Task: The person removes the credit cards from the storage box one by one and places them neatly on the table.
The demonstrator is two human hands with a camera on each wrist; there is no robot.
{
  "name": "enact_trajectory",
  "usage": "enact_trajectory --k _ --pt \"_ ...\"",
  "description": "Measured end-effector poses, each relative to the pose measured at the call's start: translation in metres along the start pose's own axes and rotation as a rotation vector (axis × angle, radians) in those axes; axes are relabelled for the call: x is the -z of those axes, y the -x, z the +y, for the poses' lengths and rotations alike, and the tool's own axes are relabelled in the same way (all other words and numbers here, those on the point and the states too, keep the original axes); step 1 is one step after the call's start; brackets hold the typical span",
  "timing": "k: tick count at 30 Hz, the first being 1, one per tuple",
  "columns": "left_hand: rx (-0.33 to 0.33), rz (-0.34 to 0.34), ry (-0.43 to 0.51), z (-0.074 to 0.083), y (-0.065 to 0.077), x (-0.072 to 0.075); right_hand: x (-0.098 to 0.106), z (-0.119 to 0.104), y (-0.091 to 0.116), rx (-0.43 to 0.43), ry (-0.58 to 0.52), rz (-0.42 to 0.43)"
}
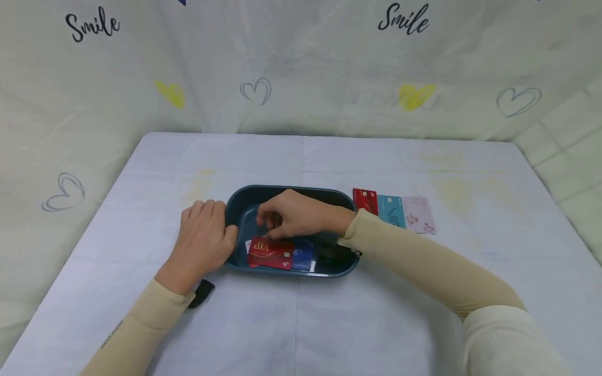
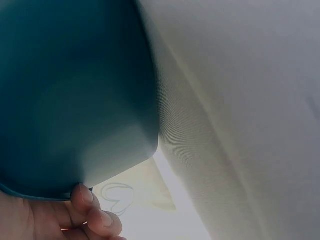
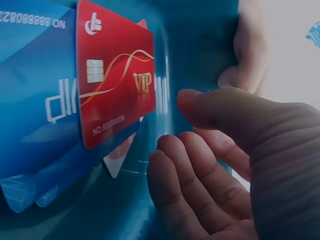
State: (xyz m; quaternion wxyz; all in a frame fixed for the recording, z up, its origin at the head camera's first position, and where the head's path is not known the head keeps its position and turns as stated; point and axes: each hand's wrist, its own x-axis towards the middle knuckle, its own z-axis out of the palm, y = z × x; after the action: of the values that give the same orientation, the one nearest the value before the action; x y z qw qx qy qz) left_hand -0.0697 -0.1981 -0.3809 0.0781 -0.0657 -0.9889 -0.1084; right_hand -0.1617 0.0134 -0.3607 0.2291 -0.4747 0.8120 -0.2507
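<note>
A dark teal plastic basin (image 1: 293, 275) stands on the table, and my left hand (image 1: 203, 235) grips its left end at the rim. Inside, a red VIP card (image 1: 270, 253) overlaps a blue card (image 1: 303, 255); edges of other cards peek out from beneath. Over the basin, my right hand (image 1: 301, 214) hovers beside the cards, its fingers loosely bent. The right wrist view shows a gap between that thumb (image 3: 200, 107) and the fingers (image 3: 170, 185), with nothing held and the red card apart from them.
Right of the basin, a red card (image 1: 365, 200), a teal VIP card (image 1: 391, 209) and a pink flowered card (image 1: 419, 214) lie in a row, partly behind the right sleeve (image 1: 423, 261). A white cloth (image 1: 291, 329) covers the table. Behind hangs a printed curtain (image 1: 310, 62).
</note>
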Motion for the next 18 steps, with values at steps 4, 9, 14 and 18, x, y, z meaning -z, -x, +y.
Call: enact_trajectory --k 4,9,14,18 --pt "-0.001 0.000 -0.002 -0.0005 -0.0002 0.0008 -0.0015 0.0013 -0.0018 -0.001 -0.006 -0.027" --pt "-0.008 0.010 -0.002 -0.0011 -0.0002 0.0009 -0.0031 0.0020 -0.0030 0.006 0.023 -0.048" --pt "-0.015 0.024 0.007 -0.0008 0.0000 0.0002 -0.0039 0.0006 -0.0026 -0.005 0.072 -0.092" --pt "-0.017 0.025 0.009 -0.0002 -0.0001 0.0001 -0.0042 -0.0007 -0.0018 -0.021 0.095 -0.130"
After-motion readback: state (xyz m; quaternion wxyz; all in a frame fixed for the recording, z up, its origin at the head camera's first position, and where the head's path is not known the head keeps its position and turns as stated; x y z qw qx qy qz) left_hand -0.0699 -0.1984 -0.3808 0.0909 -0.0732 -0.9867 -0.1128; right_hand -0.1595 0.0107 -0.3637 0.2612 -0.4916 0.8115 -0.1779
